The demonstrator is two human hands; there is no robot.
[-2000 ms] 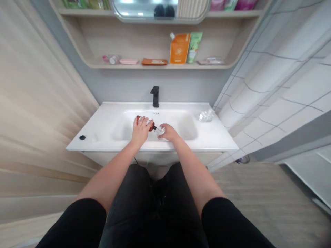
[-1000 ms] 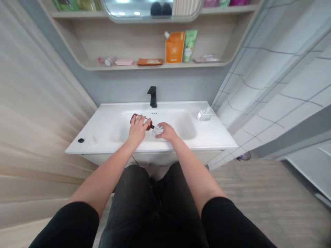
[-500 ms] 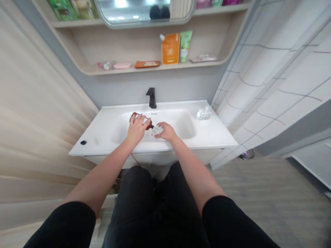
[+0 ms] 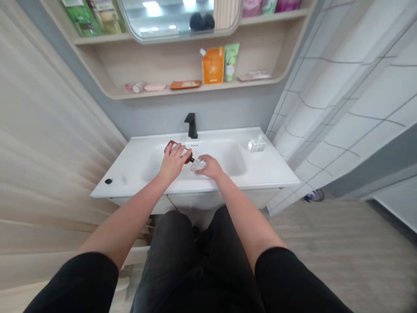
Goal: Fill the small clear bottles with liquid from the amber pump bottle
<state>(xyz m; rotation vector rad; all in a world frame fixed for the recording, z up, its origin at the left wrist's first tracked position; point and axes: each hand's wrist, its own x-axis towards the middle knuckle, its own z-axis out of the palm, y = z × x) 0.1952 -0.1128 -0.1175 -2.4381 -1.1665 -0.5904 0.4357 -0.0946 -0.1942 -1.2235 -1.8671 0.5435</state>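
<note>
My left hand is wrapped round a brown bottle with a pale label, tilted so its dark neck points down to the right. In my right hand is a small clear container, held at the bottle's mouth. Both are above the white sink basin. Whether liquid is flowing between them is too small to tell. Behind my hands stands the black faucet. A small black cap-like piece lies on the left of the counter.
A clear box sits on the counter's right side. Above, a shelf carries an orange pouch, a green tube and several small items. A mirror hangs higher up. A curtain is at the left.
The view has tilted up slightly, so the shelf sits lower in the picture. Both hands keep their hold, with the bottle still tilted into the clear container.
</note>
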